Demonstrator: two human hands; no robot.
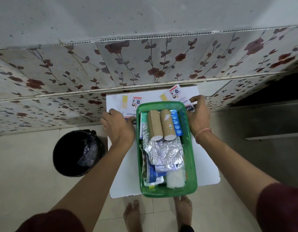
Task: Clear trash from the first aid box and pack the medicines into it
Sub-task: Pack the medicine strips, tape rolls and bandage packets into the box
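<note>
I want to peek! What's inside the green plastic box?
Two brown paper-wrapped rolls, a blue blister strip, crumpled silver foil, packets and white gauze. What's underneath is hidden.

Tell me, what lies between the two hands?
In the head view, the green box with two brown rolls lies between the left hand and right hand.

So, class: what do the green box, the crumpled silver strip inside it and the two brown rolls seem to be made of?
Green box: probably moulded plastic, smooth and slightly glossy, with rounded corners and a rolled rim.
Silver strip: looks like metal foil blister backing, shiny and creased.
Brown rolls: matte tan wrap, likely paper or crepe bandage, with white ends showing; the exact material is unclear.
</note>
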